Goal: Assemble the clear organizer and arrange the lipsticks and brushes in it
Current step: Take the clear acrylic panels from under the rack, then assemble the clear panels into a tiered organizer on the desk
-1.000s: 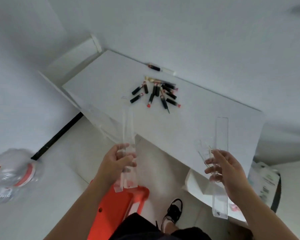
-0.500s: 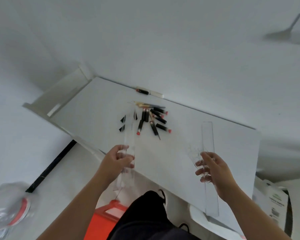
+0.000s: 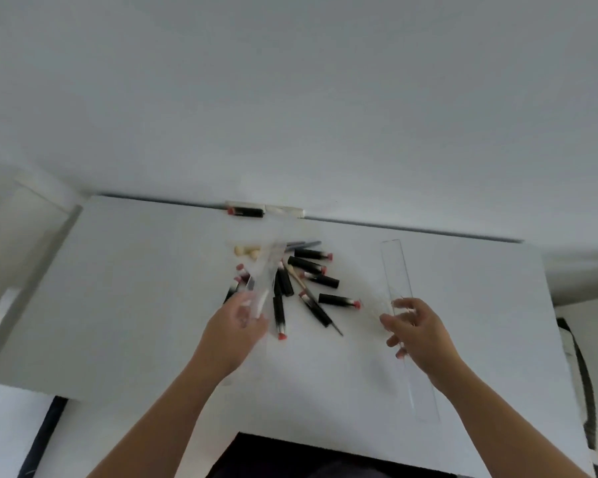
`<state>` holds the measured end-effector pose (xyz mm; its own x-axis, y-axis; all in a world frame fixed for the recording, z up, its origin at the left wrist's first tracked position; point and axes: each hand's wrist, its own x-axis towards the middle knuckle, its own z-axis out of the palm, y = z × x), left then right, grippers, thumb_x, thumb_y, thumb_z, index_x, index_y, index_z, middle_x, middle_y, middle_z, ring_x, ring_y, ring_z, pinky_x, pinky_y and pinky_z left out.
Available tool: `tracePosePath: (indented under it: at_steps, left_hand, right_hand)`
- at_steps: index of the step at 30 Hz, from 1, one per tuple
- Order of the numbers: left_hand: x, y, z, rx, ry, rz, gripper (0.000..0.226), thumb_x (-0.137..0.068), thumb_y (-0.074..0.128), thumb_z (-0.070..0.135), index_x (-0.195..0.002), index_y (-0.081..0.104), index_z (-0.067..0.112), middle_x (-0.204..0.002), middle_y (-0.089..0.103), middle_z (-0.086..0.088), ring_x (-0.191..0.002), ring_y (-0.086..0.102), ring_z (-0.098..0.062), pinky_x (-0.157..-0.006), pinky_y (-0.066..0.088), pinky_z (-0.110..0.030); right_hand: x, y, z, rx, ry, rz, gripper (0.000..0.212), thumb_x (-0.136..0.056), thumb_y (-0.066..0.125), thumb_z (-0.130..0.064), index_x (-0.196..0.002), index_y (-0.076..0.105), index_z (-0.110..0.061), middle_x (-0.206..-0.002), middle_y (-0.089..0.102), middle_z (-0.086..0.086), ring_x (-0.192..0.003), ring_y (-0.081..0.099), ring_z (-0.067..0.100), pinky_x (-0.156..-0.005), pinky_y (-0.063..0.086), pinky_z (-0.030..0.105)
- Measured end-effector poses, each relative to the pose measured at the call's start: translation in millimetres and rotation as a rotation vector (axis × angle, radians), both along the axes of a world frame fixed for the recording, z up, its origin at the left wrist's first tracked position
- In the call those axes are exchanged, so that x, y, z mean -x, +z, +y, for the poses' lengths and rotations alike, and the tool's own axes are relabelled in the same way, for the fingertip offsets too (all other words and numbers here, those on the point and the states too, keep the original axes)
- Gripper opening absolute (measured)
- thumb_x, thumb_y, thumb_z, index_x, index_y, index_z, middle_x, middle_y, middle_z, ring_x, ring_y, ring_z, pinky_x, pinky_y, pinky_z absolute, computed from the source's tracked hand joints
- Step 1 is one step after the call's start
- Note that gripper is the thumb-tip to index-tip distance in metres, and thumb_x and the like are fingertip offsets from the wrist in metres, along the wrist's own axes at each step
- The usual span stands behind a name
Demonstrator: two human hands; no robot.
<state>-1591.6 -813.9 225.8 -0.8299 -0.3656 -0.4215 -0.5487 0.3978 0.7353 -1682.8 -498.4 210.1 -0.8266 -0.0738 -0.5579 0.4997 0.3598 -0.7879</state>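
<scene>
1. Wall [image 3: 290, 91]: plain white, unmarked, fills the upper half of the view.
2. Table [image 3: 135, 288]: white, flat top, far edge set against the wall along a dark seam.
3. Panel [image 3: 25, 222]: white, at the table's left end.
4. Floor [image 3: 0, 426]: pale, visible at lower left.
5. Light: even and diffuse, with soft shadows only.

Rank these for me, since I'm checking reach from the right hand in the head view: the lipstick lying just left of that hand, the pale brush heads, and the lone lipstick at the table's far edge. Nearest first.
From the right hand:
1. Lipstick, just left of the hand, at the pile's right side.
2. Brush heads, farther left, at the pile's far-left corner.
3. Lone lipstick, at the table's far edge by the wall.
</scene>
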Motion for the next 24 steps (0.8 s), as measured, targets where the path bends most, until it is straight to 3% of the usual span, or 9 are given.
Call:
tracePosePath:
  at_steps: [2,7,11,15,19,24]
  left_hand:
    - [14.2,-6.0,-9.4,0.007,-0.083,-0.021,0.031,-0.088,0.067,0.037,-0.105,0.053,0.058,-0.096,0.068,0.016,-0.077,0.068,0.002,-0.057,0.05,-0.013]
    - [37.8,-16.5,-15.6,0.105,-0.197,-0.035,0.029,-0.088,0.065,0.028,-0.115,0.056,0.032,-0.095,0.06,0.016,-0.077,0.065,-0.006,-0.061,0.053,-0.024]
    - [43.4,-18.5,-12.0,0.213,-0.243,-0.034,0.02,-0.088,0.064,0.028,-0.107,0.057,0.028,-0.09,0.056,0.011,-0.077,0.062,-0.01,-0.066,0.057,-0.034]
    - [43.5,-18.6,-3.9,0.272,-0.236,-0.027,0.014,-0.086,0.064,0.024,-0.096,0.055,0.026,-0.085,0.054,0.008,-0.074,0.059,-0.017,-0.06,0.048,-0.028]
    - [47.6,-18.8,-0.6,0.324,-0.223,0.008,0.05,-0.089,0.069,0.029,-0.136,0.054,0.025,-0.1,0.059,0.011,-0.088,0.06,-0.011,-0.071,0.047,-0.026]
    - [54.5,-18.3,2.2,0.334,-0.216,0.069,0.059,-0.087,0.073,0.042,-0.141,0.052,0.026,-0.094,0.06,0.009,-0.081,0.06,-0.01,-0.072,0.054,-0.03]
  right_hand:
    - [4.2,-2.7,-13.8,-0.055,-0.037,0.018,0.027,-0.087,0.076,-0.026,-0.109,0.06,-0.024,-0.085,0.072,0.007,-0.064,0.071,0.021,-0.053,0.055,0.032]
    - [12.5,-9.7,-42.4,-0.21,-0.103,0.08,0.027,-0.086,0.073,-0.033,-0.108,0.059,-0.027,-0.079,0.07,0.004,-0.067,0.07,0.022,-0.06,0.056,0.035]
    - [16.7,-15.6,-49.6,-0.32,-0.118,0.141,0.029,-0.085,0.07,-0.039,-0.11,0.057,-0.029,-0.077,0.065,-0.004,-0.066,0.063,0.013,-0.057,0.046,0.026]
    - [17.9,-18.8,-45.4,-0.44,-0.068,0.17,0.037,-0.086,0.067,-0.041,-0.117,0.058,-0.024,-0.096,0.06,-0.007,-0.084,0.059,0.012,-0.066,0.045,0.029]
    - [19.9,-21.2,-42.5,-0.581,-0.018,0.193,0.046,-0.085,0.063,-0.044,-0.125,0.058,-0.022,-0.116,0.055,-0.002,-0.11,0.046,0.02,-0.09,0.041,0.034]
    - [22.3,-26.7,-34.9,-0.683,0.035,0.275,0.051,-0.085,0.06,-0.047,-0.129,0.06,-0.02,-0.125,0.053,0.003,-0.114,0.041,0.026,-0.102,0.034,0.038]
